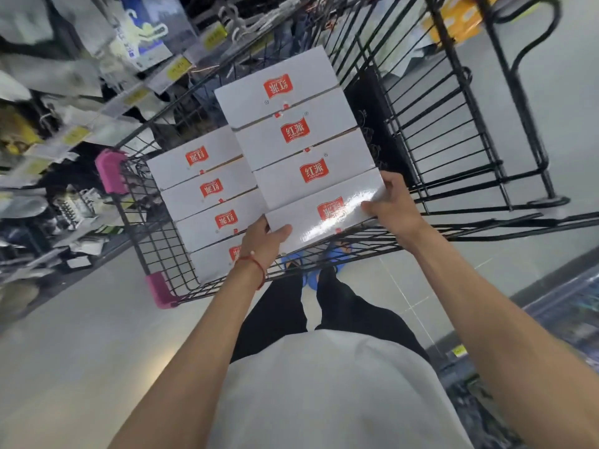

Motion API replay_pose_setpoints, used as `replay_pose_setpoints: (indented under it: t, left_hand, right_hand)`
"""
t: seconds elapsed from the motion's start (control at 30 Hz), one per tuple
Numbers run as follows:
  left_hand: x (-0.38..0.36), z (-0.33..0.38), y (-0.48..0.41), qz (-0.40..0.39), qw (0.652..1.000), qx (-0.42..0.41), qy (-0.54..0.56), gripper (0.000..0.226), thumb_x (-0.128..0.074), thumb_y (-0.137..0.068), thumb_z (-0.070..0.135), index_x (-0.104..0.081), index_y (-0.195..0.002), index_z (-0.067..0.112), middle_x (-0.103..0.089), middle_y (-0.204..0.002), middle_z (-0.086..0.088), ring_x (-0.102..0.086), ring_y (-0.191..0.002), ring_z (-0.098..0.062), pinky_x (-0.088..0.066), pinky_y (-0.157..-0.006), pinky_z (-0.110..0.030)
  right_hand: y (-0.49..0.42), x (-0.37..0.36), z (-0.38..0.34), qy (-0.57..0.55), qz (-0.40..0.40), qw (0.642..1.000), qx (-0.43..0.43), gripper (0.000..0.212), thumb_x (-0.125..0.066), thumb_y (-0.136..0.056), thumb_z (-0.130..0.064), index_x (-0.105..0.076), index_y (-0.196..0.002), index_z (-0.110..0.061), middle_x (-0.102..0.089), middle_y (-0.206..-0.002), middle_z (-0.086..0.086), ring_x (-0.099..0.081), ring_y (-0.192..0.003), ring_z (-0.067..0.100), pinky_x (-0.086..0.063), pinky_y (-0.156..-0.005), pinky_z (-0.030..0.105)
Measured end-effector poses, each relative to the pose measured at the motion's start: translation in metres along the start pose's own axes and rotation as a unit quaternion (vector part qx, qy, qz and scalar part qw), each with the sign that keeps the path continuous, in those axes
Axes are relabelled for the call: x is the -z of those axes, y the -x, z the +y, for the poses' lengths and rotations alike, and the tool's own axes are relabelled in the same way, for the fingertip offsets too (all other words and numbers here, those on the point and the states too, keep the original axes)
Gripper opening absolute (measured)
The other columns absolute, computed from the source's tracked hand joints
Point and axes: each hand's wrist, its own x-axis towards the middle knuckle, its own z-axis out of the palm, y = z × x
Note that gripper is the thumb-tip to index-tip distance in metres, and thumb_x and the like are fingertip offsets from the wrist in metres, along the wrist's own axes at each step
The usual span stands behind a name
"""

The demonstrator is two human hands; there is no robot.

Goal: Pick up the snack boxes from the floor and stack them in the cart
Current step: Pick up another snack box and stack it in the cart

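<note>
Left hand point(263, 242) on glossy (white) box point(304, 223)

White, red-logoed snack boxes point(291, 131) lie flat in the black wire cart point(162, 241): four low along its left side, four higher beside them. The nearest high box point(324, 218), at the cart's near rim, is gripped by the left hand point(264, 244) and right hand point(389, 205).

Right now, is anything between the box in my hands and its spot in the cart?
Nothing visible. The left hand and right hand hold the box at the near end of the right-hand row in the cart, against the next box. Underneath is hidden.
</note>
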Motion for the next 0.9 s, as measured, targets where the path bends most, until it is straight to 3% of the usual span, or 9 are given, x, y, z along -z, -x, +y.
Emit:
replay_pose_setpoints:
  t: [0.07,0.23,0.47,0.53,0.63,0.77,0.83,0.9]
  left_hand:
    - [-0.008,0.002,-0.008,0.021,0.999,0.012,-0.027,0.040,-0.067,-0.095,0.024,-0.061,-0.134,0.016,-0.066,-0.132,-0.005,-0.061,-0.121,-0.028,-0.050,-0.106,-0.050]
    - [-0.016,0.005,-0.020,0.057,0.997,0.029,-0.036,0.037,-0.067,-0.094,0.022,-0.065,-0.129,0.012,-0.068,-0.128,-0.007,-0.064,-0.116,-0.030,-0.053,-0.102,-0.050]
    - [-0.014,0.009,-0.014,0.031,0.998,0.018,-0.046,0.033,-0.064,-0.096,0.021,-0.062,-0.128,0.015,-0.067,-0.130,-0.007,-0.062,-0.120,-0.029,-0.052,-0.104,-0.049]
    - [-0.011,0.010,-0.015,0.025,0.998,0.020,-0.053,0.035,-0.065,-0.096,0.023,-0.062,-0.130,0.015,-0.067,-0.131,-0.007,-0.062,-0.121,-0.028,-0.052,-0.104,-0.047]
    - [-0.006,0.011,-0.014,0.005,0.998,0.019,-0.057,0.034,-0.065,-0.095,0.023,-0.062,-0.128,0.014,-0.067,-0.128,-0.006,-0.063,-0.118,-0.026,-0.053,-0.102,-0.044]
    - [0.004,0.012,-0.010,-0.021,0.997,0.012,-0.070,0.031,-0.058,-0.098,0.017,-0.060,-0.128,0.014,-0.065,-0.129,-0.007,-0.061,-0.115,-0.026,-0.054,-0.098,-0.039]
    - [0.009,0.014,-0.003,-0.019,0.997,-0.009,-0.075,0.032,-0.056,-0.100,0.015,-0.058,-0.132,0.014,-0.064,-0.132,-0.004,-0.059,-0.115,-0.024,-0.050,-0.097,-0.035]
    - [0.015,0.012,0.007,-0.015,0.999,-0.017,-0.049,0.038,-0.057,-0.101,0.017,-0.054,-0.139,0.015,-0.058,-0.129,0.004,-0.054,-0.119,-0.020,-0.047,-0.105,-0.038]
  right_hand:
    - [-0.009,-0.001,0.006,0.005,-0.004,1.000,-0.007,0.067,-0.067,-0.090,0.011,-0.035,-0.145,-0.011,-0.053,-0.138,0.013,-0.057,-0.127,0.025,-0.057,-0.091,0.028]
    - [-0.025,-0.002,0.006,0.033,0.000,0.999,-0.023,0.070,-0.068,-0.090,0.010,-0.036,-0.148,-0.014,-0.056,-0.137,0.008,-0.056,-0.126,0.022,-0.055,-0.102,0.038]
    - [-0.019,-0.011,0.003,0.062,0.025,0.998,0.007,0.061,-0.071,-0.089,0.005,-0.049,-0.140,-0.019,-0.062,-0.133,0.005,-0.059,-0.126,0.020,-0.055,-0.105,0.045]
    - [-0.015,-0.017,0.003,0.056,0.035,0.997,0.025,0.055,-0.076,-0.087,-0.004,-0.052,-0.135,-0.017,-0.064,-0.130,0.006,-0.062,-0.123,0.019,-0.058,-0.100,0.048]
    - [-0.006,-0.030,-0.003,0.071,0.076,0.994,0.041,0.057,-0.080,-0.080,-0.035,-0.059,-0.130,-0.017,-0.066,-0.128,0.005,-0.064,-0.121,0.022,-0.057,-0.100,0.050]
    - [0.017,-0.042,-0.010,0.090,0.132,0.987,0.014,0.055,-0.067,-0.096,-0.005,-0.048,-0.148,-0.009,-0.046,-0.151,0.009,-0.043,-0.142,0.025,-0.039,-0.120,0.040]
    - [0.028,-0.046,-0.005,0.059,0.133,0.989,0.008,0.050,-0.062,-0.099,-0.003,-0.050,-0.147,-0.012,-0.045,-0.153,0.006,-0.042,-0.143,0.024,-0.039,-0.120,0.042]
    - [0.040,-0.051,-0.003,0.037,0.116,0.992,0.008,0.043,-0.059,-0.102,-0.006,-0.054,-0.143,-0.017,-0.048,-0.152,0.004,-0.043,-0.142,0.022,-0.040,-0.119,0.043]
